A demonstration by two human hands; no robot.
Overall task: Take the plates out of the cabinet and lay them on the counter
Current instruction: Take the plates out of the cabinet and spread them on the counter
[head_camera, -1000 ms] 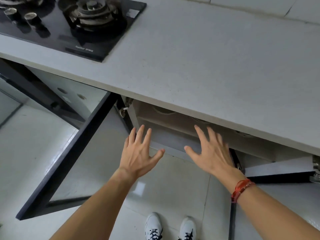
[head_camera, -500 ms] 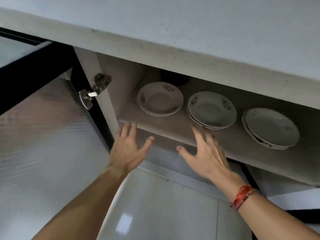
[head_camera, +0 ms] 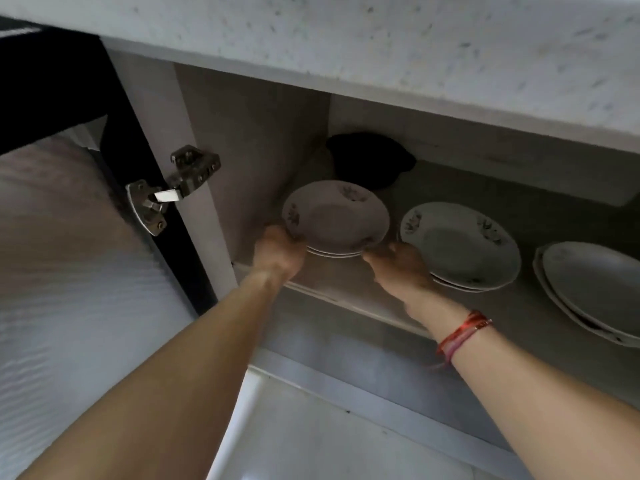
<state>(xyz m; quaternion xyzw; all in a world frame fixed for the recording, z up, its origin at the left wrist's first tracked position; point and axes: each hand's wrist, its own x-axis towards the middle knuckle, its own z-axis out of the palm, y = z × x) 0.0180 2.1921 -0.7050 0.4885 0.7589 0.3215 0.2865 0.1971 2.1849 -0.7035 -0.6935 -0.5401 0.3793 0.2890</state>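
The left hand (head_camera: 280, 252) grips the left rim of the leftmost plate stack (head_camera: 335, 216), and the right hand (head_camera: 398, 265) holds its near right rim. Half a second ago both hands were spread open before the shelf (head_camera: 346, 282), touching nothing. The cabinet (head_camera: 249, 133) holds two more stacks: a middle stack (head_camera: 460, 245) and a right stack (head_camera: 595, 289).

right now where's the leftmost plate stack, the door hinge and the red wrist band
leftmost plate stack (head_camera: 337, 216): head view, on the well of the top plate.
door hinge (head_camera: 183, 183): head view, on the metal arm between door and cabinet wall.
red wrist band (head_camera: 462, 332): head view, on the strands across the right wrist.
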